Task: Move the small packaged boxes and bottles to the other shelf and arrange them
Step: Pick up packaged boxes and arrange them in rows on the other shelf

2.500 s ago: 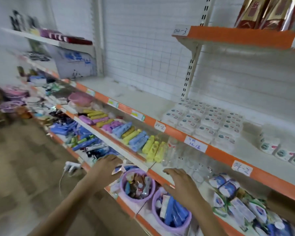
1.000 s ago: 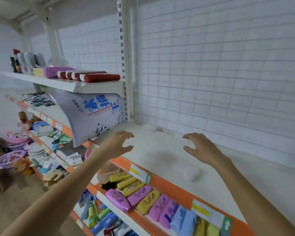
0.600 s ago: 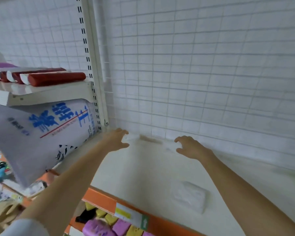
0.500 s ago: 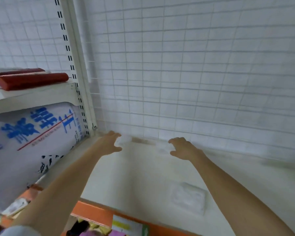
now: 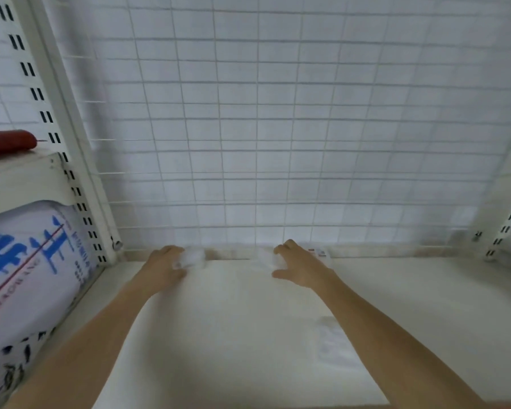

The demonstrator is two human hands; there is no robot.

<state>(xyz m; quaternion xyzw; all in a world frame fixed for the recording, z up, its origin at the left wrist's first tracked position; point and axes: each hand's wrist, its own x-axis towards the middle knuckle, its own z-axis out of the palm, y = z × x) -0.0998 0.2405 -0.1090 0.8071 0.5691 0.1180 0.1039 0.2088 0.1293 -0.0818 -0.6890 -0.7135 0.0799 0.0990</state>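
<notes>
both hands' (image 5: 163, 267) (image 5: 297, 265) fingers curl around blurry white packets (image 5: 193, 257) (image 5: 270, 258) at shelf's (image 5: 233, 320) back.

The shelf (image 5: 233, 335) lies open from its front edge to the wire grid (image 5: 278, 143) that closes the back. A flat white packet (image 5: 332, 343) lies right of the shelf's middle; a large printed sack (image 5: 27, 276) blocks its left end.

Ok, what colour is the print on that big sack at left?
Blue, with a red line, on the white sack; head view.
</notes>
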